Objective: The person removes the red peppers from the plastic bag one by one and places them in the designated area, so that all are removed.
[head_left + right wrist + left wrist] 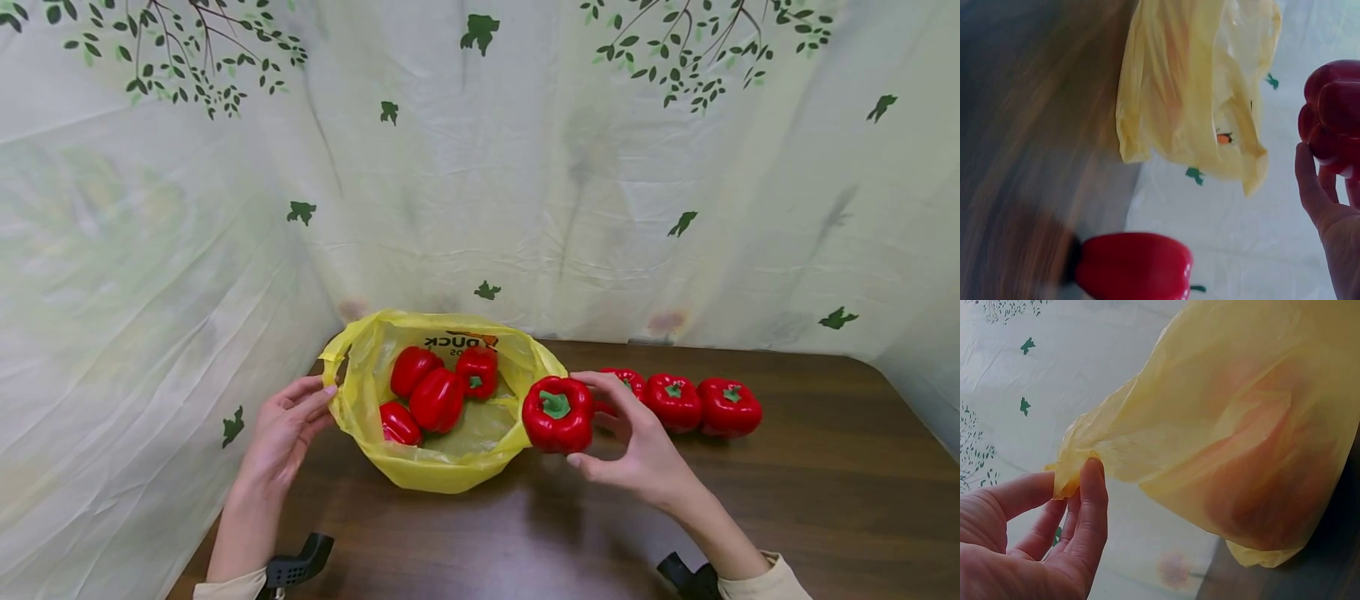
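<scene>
A yellow plastic bag [442,477] stands open on the table with several red bell peppers [437,400] inside. My left hand [288,429] pinches the bag's left rim between thumb and fingers; in the left wrist view the pinched plastic [1072,472] is pulled out to a point. My right hand [637,446] holds a red bell pepper [557,421] with a green stem, raised above the table at the bag's right edge. In the right wrist view this held pepper [1338,115] sits at the right, fingertips against its side.
To the right of my right hand, more red bell peppers [729,407] stand in a row on the dark wooden table [832,467], one partly hidden by that hand. A pale curtain [480,167] with leaf prints hangs behind and along the left side.
</scene>
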A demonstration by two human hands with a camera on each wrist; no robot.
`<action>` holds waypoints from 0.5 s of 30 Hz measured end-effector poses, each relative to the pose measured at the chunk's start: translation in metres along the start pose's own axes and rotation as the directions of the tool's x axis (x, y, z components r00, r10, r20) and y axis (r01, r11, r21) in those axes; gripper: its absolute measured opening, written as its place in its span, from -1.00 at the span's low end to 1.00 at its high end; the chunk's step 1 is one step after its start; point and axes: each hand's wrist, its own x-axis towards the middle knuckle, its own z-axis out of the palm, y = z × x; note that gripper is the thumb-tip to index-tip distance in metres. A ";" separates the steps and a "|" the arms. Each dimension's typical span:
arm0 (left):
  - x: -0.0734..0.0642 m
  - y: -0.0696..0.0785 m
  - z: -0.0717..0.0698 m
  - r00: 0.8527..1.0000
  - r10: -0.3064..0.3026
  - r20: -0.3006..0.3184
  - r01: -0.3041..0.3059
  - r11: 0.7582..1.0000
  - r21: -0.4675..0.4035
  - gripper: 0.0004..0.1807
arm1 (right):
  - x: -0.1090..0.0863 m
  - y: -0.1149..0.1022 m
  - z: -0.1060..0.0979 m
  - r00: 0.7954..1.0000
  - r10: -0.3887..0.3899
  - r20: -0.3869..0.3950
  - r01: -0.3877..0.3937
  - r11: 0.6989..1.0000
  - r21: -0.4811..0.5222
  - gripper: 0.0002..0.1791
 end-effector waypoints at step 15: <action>0.002 -0.002 -0.003 1.000 0.012 0.016 -0.012 1.000 0.001 -0.92 | -0.023 0.003 -0.032 0.995 0.046 -0.085 -0.047 0.999 -0.009 -0.05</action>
